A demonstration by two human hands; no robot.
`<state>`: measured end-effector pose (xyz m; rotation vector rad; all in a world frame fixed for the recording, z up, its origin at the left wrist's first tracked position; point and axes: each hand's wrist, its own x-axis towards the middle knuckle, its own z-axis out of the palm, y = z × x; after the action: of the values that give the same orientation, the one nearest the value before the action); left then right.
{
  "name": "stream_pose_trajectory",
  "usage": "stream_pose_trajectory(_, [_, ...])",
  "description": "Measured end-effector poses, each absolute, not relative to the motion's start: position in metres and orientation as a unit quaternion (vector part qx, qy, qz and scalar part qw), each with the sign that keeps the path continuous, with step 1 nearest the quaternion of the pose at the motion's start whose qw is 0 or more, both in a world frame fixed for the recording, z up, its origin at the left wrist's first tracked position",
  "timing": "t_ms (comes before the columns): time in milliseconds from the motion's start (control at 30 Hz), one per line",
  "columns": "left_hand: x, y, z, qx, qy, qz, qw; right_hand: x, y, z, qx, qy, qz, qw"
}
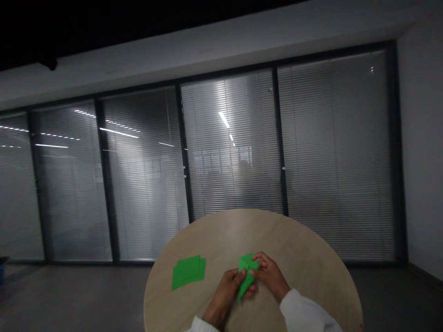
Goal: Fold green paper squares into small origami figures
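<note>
The left hand (pixel 226 287) and right hand (pixel 272 273) pinch a pointed green folded-paper piece (pixel 246 280), seemingly half-finished; flat green square paper sheets (pixel 187 271) lie unfolded left of them.

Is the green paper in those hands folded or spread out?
Folded. The held green paper shows overlapping flaps and tapers to a point, unlike the four-sided green sheets lying flat on the table.

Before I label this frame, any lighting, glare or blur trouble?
Head view: dim overall, upper left nearly black; head view: bright light streaks over the blinds, which look hazy; head view: folded green paper looks a bit soft, fine creases hard to tell; head view: window frames lean and slope, likely camera tilt or wide-angle distortion.
</note>
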<state>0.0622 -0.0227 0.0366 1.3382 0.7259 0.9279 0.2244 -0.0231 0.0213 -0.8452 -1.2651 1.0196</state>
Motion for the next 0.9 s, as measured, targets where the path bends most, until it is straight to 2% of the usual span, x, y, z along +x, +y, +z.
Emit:
stream_pose_trajectory(333, [0.062, -0.024, 0.038, 0.616, 0.341, 0.401, 0.587, 0.225, -0.020, 0.014, -0.378, -0.536, 0.464, 0.596])
stream_pose_trajectory(900, [0.059, -0.033, 0.045, 0.637, 0.320, 0.354, 0.605, 0.225, -0.026, 0.022, -0.365, -0.553, 0.502, 0.556])
